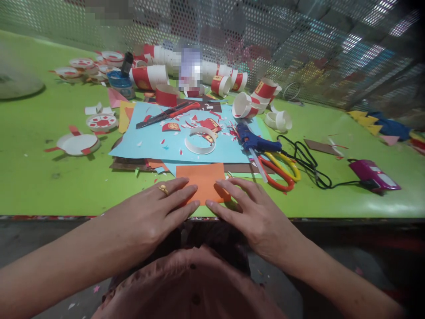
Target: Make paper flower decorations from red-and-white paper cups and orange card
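At the near edge of the green table (66,186), the orange paper (203,179) lies under both hands. Left hand (166,204): open, fingers spread, fingertips on the sheet's left part. Right hand (247,206): likewise open, fingertips on its right part. Light-blue paper (159,141), bearing a white ring (200,149) and scraps, lies just beyond; the blue glue gun (257,141) rests at its right.

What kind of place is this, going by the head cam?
Probably a craft worktable: a blue glue gun lies by red-and-yellow-handled scissors, and paper scraps litter a light-blue sheet, near cut-up paper cups.
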Demonstrator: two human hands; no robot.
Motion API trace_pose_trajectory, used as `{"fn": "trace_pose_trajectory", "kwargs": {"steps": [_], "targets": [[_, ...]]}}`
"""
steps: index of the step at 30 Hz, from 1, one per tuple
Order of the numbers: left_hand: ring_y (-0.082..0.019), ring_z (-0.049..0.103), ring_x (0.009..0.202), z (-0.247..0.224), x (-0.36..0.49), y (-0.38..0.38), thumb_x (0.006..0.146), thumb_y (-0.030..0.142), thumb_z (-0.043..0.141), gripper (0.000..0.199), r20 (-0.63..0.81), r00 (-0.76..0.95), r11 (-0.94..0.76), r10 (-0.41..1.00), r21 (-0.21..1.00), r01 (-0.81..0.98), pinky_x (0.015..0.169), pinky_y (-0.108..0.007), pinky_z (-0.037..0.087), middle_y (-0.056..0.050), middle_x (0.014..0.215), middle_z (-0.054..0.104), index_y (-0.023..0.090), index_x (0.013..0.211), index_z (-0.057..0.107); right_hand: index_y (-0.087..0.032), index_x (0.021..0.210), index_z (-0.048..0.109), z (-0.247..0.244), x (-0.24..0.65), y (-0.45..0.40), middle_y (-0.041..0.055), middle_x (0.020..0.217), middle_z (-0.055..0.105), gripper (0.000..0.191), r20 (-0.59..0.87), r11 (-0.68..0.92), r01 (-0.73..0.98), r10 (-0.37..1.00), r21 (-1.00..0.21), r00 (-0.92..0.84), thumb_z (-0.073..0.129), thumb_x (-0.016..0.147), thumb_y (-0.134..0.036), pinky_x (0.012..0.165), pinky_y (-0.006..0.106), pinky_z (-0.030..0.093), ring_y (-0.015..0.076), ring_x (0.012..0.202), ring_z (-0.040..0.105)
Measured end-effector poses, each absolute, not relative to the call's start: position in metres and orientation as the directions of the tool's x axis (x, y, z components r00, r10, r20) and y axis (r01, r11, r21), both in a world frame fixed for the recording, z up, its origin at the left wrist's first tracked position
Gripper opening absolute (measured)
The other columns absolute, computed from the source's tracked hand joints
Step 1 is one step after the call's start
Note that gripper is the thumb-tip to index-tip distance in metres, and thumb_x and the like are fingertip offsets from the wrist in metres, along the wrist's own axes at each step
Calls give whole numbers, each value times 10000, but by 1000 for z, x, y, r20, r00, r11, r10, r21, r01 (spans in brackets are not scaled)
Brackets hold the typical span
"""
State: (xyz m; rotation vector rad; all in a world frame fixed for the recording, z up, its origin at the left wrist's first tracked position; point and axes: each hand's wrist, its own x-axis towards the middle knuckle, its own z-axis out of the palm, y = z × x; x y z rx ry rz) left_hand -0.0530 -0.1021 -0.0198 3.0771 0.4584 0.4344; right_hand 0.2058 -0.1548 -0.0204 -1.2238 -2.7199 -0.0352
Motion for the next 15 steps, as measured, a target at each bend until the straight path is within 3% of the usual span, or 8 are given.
{"fn": "trace_pose_trajectory", "kwargs": {"steps": [7, 15], "targets": [[-330, 372, 1315, -27, -60, -106, 829, -21, 368, 486, 271, 906, -945, 326, 83, 315, 983, -496, 449, -211, 1346, 509, 54, 1289, 507, -238, 1301, 522, -21, 215, -153, 133, 1428, 378, 405, 155, 668, 743, 739, -46, -655, 405, 932, -117, 997, 547, 323, 338, 1264, 324], [-275, 233, 1388, -30, -75, -102, 847, -2, 382, 549, 218, 924, -948, 315, 112, 297, 1074, -431, 360, -146, 1456, 384, 111, 1384, 395, -200, 1287, 543, -23, 228, -157, 155, 1438, 357, 420, 143, 650, 756, 758, -80, -637, 389, 912, -90, 995, 552, 345, 340, 1272, 314]]}}
